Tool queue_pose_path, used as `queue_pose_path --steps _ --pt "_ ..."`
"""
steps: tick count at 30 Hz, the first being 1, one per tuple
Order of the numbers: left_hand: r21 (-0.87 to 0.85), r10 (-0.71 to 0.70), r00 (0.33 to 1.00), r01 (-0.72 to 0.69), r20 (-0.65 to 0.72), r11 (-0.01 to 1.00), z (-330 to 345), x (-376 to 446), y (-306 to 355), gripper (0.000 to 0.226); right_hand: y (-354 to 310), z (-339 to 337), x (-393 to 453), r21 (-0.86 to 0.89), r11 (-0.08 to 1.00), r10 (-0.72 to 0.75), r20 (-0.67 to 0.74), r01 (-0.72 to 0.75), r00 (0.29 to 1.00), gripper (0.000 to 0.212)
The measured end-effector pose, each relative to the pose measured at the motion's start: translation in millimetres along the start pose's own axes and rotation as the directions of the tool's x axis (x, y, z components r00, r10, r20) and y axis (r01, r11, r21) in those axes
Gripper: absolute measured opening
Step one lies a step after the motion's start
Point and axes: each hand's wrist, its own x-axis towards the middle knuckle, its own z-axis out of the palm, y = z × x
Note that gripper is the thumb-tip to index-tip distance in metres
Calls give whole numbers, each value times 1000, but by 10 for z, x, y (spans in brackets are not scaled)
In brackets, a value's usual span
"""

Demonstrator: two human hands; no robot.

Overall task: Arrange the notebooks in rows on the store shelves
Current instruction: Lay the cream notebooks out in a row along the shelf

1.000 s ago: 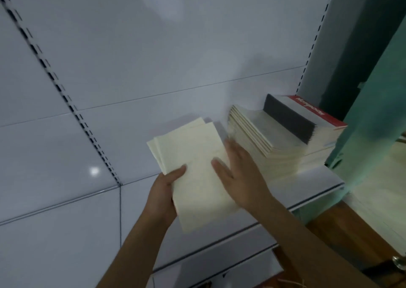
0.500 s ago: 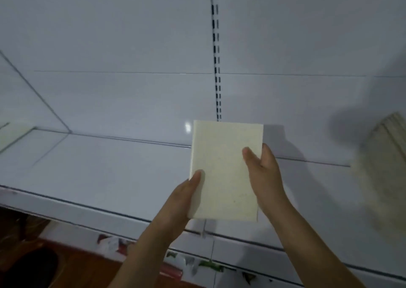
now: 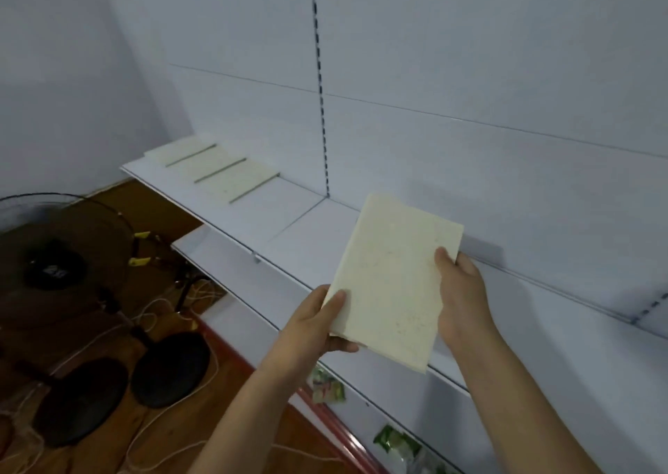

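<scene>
A small stack of cream notebooks is held in the air above the white shelf, tilted with its far end up. My left hand grips its lower left corner, thumb on top. My right hand grips its right edge, fingers curled behind. Three cream notebooks lie flat in a row at the far left end of the same shelf, side by side.
A white slotted back panel rises behind the shelf. A lower shelf juts out below. On the wooden floor at left stand a black fan, two round black bases and loose white cords. Green packets lie underneath.
My view has swung left along the shelf, away from the notebook pile at right. Both hands carried the cream notebooks along. The row of three at the far left has come into view.
</scene>
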Motion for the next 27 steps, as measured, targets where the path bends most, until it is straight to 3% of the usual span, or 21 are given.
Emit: queue_pose_path --steps 3,7,11,14,17,22,27 --pt "42 36 993 -31 -116 999 -549 178 20 24 145 569 139 15 1000 23 12 -24 1000 17" --pt "328 128 986 -86 -107 941 -1265 488 61 54 370 1243 443 9 998 67 25 -68 997 15" --pt "678 109 993 -50 -44 733 -1865 963 170 81 630 1843 895 -3 994 108 22 -108 994 15" --pt "848 168 986 -82 -8 523 -2282 1511 270 80 850 2266 1304 -13 989 149 27 -149 988 13" --pt "897 160 987 -87 18 433 -2682 2126 411 66 1027 2663 1756 -29 978 206 11 -206 978 12" --pt "929 92 992 -109 82 353 -3193 2965 631 64 1144 3181 2399 -90 969 231 -19 -232 973 15" --pt "944 73 981 -193 181 266 -3479 3471 645 62 1170 3392 2824 -247 910 353 42 -332 935 32"
